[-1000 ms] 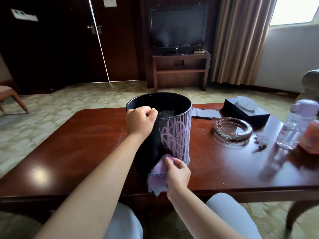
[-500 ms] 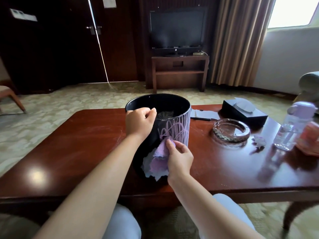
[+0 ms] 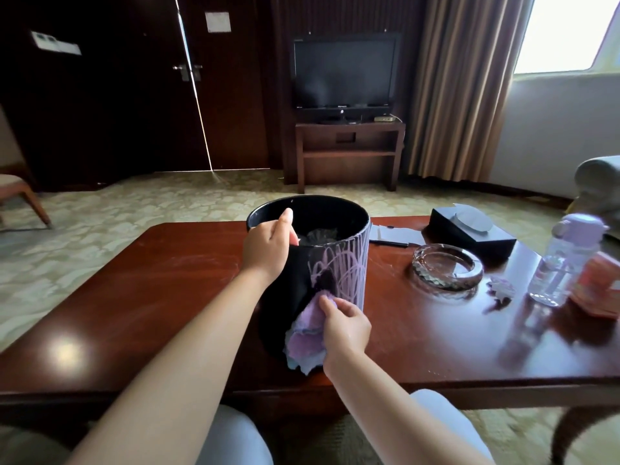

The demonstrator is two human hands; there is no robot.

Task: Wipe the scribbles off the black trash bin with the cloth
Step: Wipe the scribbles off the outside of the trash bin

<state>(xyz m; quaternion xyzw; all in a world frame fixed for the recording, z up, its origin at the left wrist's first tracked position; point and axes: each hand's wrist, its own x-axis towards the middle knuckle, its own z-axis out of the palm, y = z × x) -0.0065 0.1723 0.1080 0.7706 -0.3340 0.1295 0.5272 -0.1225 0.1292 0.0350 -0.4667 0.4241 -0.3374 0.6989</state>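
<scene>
A: Head view, the only one. Bin [image 3: 307,263] stands upright on the bench [image 3: 134,297], near the front edge, roughly centre. Pale purple scribbles [image 3: 345,273] cover the wall facing right of centre, rim to low on the side; one dark smeared patch shows at their left edge, just above the cloth [image 3: 307,333].

B: Hands?

A: Left hand [image 3: 268,246] grips the near rim, fingers curled over the lip, thumb up along the rim. Right hand [image 3: 345,325] pinches the bunched purple cloth and presses it against the lower wall, at the bottom-left of the marks. Hands well apart, one high, one low.

B: Step?

A: Wiping under way, early by my reading. Most of the scribble is intact; only that small patch looks thinned.

B: Next move?

A: Judgement only: cloth needs to travel up and rightward across the marked band with firm pressure, while the rim grip resists the push so the bin neither slides nor tips. Marks wrap round out of sight on the right; turning the bin may be needed. Extent there cannot be told.

B: Nearby?

A: Glass ashtray [image 3: 448,268] and bottle [image 3: 567,260] to the right, apart from the bin.
</scene>
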